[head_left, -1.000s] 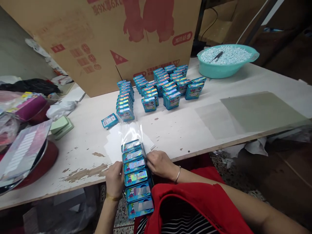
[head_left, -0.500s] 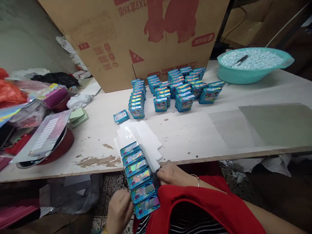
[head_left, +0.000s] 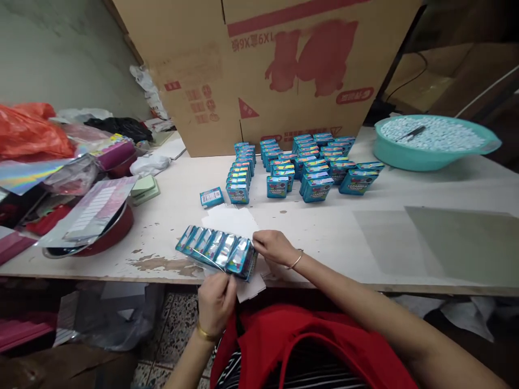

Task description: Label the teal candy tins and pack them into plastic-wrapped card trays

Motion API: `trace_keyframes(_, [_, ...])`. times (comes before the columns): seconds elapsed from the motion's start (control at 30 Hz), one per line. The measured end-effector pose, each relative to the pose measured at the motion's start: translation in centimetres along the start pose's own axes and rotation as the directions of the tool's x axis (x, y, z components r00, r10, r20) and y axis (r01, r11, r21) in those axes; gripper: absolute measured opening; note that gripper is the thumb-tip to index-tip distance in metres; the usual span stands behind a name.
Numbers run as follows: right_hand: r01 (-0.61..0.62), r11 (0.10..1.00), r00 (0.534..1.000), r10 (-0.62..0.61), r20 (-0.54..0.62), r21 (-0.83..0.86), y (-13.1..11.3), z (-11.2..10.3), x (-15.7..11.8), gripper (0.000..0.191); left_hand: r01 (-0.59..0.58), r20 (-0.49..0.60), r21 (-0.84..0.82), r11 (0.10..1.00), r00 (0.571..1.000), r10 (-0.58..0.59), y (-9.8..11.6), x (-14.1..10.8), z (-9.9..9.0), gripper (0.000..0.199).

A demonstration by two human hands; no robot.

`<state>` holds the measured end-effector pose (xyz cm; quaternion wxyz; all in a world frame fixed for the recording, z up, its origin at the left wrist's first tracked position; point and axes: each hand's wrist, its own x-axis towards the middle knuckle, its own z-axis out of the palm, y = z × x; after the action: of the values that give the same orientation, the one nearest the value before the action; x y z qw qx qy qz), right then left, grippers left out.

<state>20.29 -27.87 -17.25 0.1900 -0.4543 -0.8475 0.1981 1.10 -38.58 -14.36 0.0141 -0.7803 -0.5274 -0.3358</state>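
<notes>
A row of several blue candy packs (head_left: 214, 247) lies in a clear plastic bag over the table's front part. My left hand (head_left: 217, 298) is closed at the near edge of this bag, thumb pressed to the fingers. At the right end, my right hand (head_left: 274, 247) pinches the bag by its corner. White card sheets (head_left: 229, 217) lie under and behind the bagged row. Just beyond them a single blue pack (head_left: 211, 197) rests apart. Farther back, several rows of upright blue packs (head_left: 239, 193) stand on the table.
A large cardboard box (head_left: 214, 108) stands behind the rows. On the right are a turquoise basin (head_left: 425, 156) of small pale pieces and a translucent sheet (head_left: 458, 243). To the left sit a red bowl (head_left: 117, 232), green pads (head_left: 146, 189) and plastic bags.
The bagged row has moved from my lap up over the table edge and turned from lengthwise to crosswise. Both hands have risen with it, the right one now at its right end.
</notes>
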Motion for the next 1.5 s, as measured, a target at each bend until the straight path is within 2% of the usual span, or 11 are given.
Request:
trace_keyframes(0.13, [-0.089,0.996,0.995,0.089,-0.039,-0.003,1.9,1.5,-0.7,0.022,-0.114,0.043,0.042,0.993,0.993,0.112,1.4,-1.0,2.6,0.034])
trace_keyframes(0.27, [-0.182,0.979,0.974,0.193,-0.119,0.094,2.4,2.4,-2.5,0.023,-0.159,0.094,-0.001,0.987,0.983,0.158,2.0,-1.2,2.9,0.034])
trace_keyframes(0.4, [-0.034,0.962,0.999,0.037,-0.003,0.272,3.4,0.9,-4.5,0.019,-0.104,0.099,-0.077,0.992,0.989,0.112,1.9,-1.4,2.5,0.032])
trace_keyframes(0.5, [0.057,0.924,0.988,-0.107,0.112,0.379,3.9,-0.5,-6.0,0.077,-0.044,0.118,-0.087,0.995,0.992,0.054,2.0,-2.5,2.5,0.019])
trace_keyframes(0.57, [0.091,0.927,0.976,-0.154,0.151,0.363,3.7,-0.9,-6.2,0.099,-0.013,0.112,-0.058,0.998,0.994,0.019,2.3,-3.1,2.7,0.018])
trace_keyframes(0.8, [0.322,0.858,0.941,-0.337,-0.032,0.400,2.1,0.6,-2.5,0.054,0.097,0.017,0.165,0.982,0.995,-0.101,2.0,-2.4,3.5,0.025])
trace_keyframes(0.97, [0.330,0.840,0.944,-0.284,-0.170,0.431,2.5,-0.3,0.1,0.033,0.068,-0.004,0.228,0.971,0.998,-0.069,1.2,-0.7,4.8,0.028])
trace_keyframes(1.17, [0.204,0.859,0.977,-0.153,-0.146,0.469,3.3,-0.4,0.6,0.019,0.028,-0.046,0.197,0.980,0.999,-0.019,1.0,1.4,6.3,0.029])
trace_keyframes(1.27, [0.093,0.806,0.995,-0.056,-0.081,0.584,3.6,1.0,0.3,0.049,-0.012,-0.049,0.178,0.984,0.999,0.021,0.8,2.0,6.3,0.031])
trace_keyframes(1.37, [0.049,0.742,0.996,0.010,-0.084,0.668,3.6,1.3,0.5,0.061,-0.045,-0.049,0.155,0.987,0.997,0.054,0.8,2.4,6.2,0.032])
trace_keyframes(1.5, [0.051,0.800,0.997,-0.008,-0.074,0.598,3.9,0.1,1.5,0.077,-0.065,-0.041,0.130,0.989,0.997,0.071,1.1,3.1,7.0,0.031])
